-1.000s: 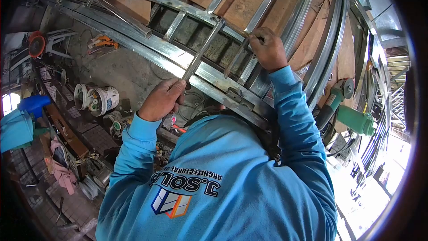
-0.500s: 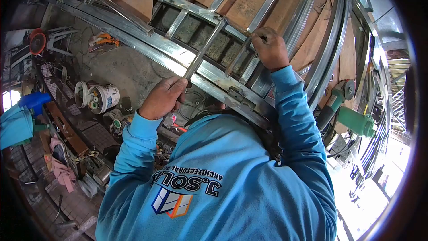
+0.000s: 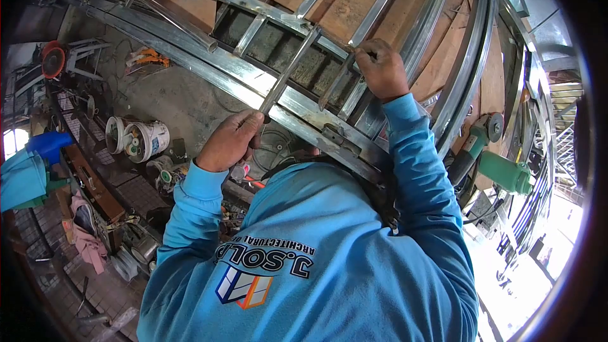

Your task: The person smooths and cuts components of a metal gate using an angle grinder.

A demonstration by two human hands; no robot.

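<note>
My left hand (image 3: 230,141) is closed round the lower end of a long metal bar (image 3: 288,76), which slants up and away across the frame's edge. My right hand (image 3: 383,71) is curled, fingertips pinched at the top of a short dark metal piece (image 3: 335,83); its narrow lower end points toward me. Both lie over a shiny metal frame (image 3: 253,76) with short crosspieces, and boards (image 3: 348,12) show beyond it. Near the frame's close edge sits a small dark metal fitting (image 3: 342,138).
An angle grinder (image 3: 472,145) and a green bottle (image 3: 503,172) are at the right. White buckets (image 3: 154,141), a long wooden box (image 3: 95,183) and a blue object (image 3: 49,144) stand left. A loose metal tube (image 3: 158,9) lies across the frame, upper left.
The lower end of the short dark piece has shifted slightly left, and my right hand a little with it. My left hand has moved very slightly left, still on the bar.
</note>
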